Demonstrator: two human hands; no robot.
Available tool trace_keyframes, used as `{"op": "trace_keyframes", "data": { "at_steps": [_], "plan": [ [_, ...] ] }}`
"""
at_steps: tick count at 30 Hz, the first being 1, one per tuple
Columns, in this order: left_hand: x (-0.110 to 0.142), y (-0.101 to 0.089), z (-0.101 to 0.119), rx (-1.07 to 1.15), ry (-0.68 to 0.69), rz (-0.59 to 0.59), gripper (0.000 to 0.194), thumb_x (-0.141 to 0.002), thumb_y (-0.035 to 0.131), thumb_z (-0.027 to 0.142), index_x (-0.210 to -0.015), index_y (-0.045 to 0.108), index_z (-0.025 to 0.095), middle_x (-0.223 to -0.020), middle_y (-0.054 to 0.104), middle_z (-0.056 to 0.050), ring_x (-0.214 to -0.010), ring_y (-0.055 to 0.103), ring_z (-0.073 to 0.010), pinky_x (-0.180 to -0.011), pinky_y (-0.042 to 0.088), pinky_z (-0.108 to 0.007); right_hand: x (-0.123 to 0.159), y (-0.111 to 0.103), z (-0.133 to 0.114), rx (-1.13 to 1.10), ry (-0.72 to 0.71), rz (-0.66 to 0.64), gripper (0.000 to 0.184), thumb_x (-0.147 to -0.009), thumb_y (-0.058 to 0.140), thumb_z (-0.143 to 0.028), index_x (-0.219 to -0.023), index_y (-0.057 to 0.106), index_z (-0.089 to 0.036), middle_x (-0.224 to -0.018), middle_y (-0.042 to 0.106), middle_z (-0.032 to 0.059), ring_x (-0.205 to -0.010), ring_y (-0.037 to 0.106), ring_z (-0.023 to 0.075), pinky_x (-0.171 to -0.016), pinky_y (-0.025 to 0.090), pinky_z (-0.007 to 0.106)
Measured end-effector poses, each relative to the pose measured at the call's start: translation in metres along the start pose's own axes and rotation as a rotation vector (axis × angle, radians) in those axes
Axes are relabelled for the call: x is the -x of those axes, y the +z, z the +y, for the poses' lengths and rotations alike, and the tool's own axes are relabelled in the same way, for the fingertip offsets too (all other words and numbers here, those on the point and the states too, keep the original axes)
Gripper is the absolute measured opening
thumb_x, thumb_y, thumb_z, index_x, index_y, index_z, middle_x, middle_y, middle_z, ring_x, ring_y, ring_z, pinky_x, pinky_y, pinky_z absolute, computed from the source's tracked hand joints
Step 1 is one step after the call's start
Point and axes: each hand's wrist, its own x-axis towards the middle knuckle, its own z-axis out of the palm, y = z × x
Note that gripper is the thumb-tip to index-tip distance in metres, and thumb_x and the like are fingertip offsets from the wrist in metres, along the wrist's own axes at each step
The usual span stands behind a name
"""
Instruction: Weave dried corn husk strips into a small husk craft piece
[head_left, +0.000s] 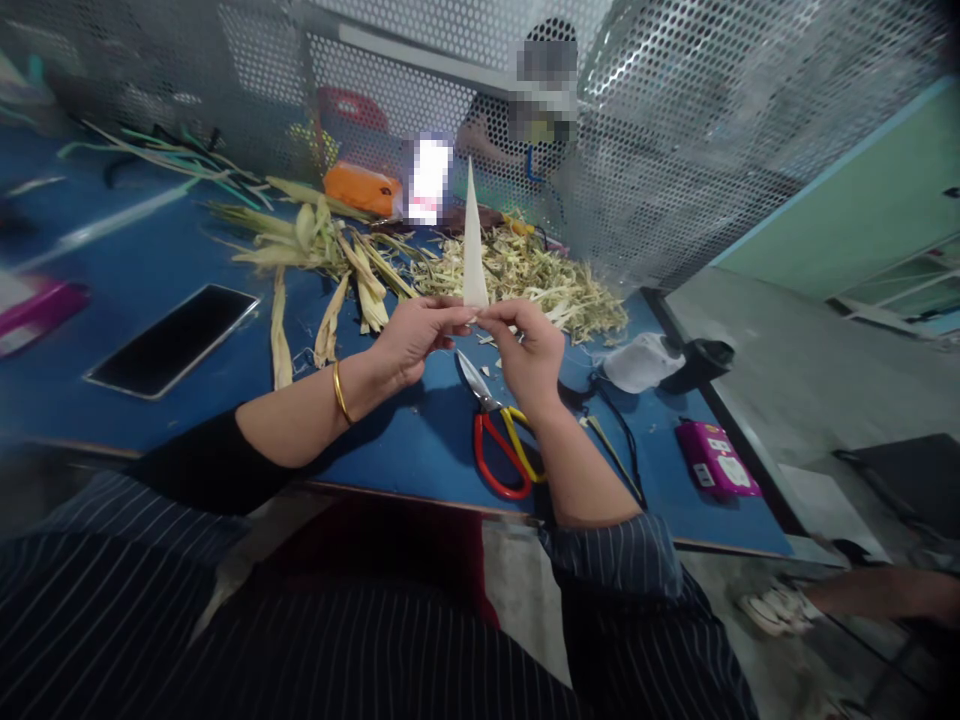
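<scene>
While close together, both hands (pixel 412 335) (pixel 531 348) in narrow pinches on one upright pale husk (pixel 473 255).

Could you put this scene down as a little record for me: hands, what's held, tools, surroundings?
Left hand: pinching the base of a pale pointed strip
Right hand: pinching the same base
Strip: upright, tip upward
Tool: scissors, red and yellow handles, lying on the blue table
Behind the hands: heap of shredded strips
Left of heap: longer dry husks
Far left: dark-screened phone
Far right: purple pack
</scene>
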Motion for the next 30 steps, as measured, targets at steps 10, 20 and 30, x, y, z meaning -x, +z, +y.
{"op": "trace_keyframes", "data": {
  "at_steps": [10, 20, 30],
  "plan": [
    [-0.0009, 0.0037, -0.0074, -0.206, 0.280, 0.091, 0.015, -0.059, 0.081, 0.023, -0.069, 0.074, 0.014, -0.064, 0.068, -0.001, -0.057, 0.059, -0.0099, -0.053, 0.047, -0.021, -0.0021, 0.0003, -0.0011, -0.092, 0.191, -0.055, 0.008, -0.082, 0.064, -0.018, -0.075, 0.061, -0.020, -0.074, 0.062, -0.0017, -0.072, 0.056, 0.0125, -0.071, 0.045, 0.029],
    [0.0014, 0.0046, -0.0060, -0.253, 0.354, 0.030, 0.016, -0.064, 0.079, 0.026, -0.073, 0.074, 0.014, -0.065, 0.069, -0.001, -0.059, 0.063, -0.0113, -0.056, 0.049, -0.021, -0.0007, 0.0040, 0.0015, -0.268, 0.359, 0.012, 0.006, -0.078, 0.066, -0.016, -0.075, 0.063, -0.019, -0.068, 0.064, -0.0041, -0.064, 0.059, 0.0102, -0.067, 0.047, 0.027],
    [0.0012, 0.0020, -0.0086, -0.364, 0.416, 0.035, 0.029, -0.055, 0.086, 0.028, -0.076, 0.070, 0.014, -0.076, 0.071, -0.001, -0.072, 0.063, -0.0130, -0.070, 0.050, -0.024, -0.0016, 0.0061, 0.0056, -0.258, 0.388, 0.050, 0.006, -0.075, 0.067, -0.014, -0.074, 0.063, -0.019, -0.068, 0.065, -0.0046, -0.061, 0.058, 0.0087, -0.062, 0.049, 0.025]
  ]
}}
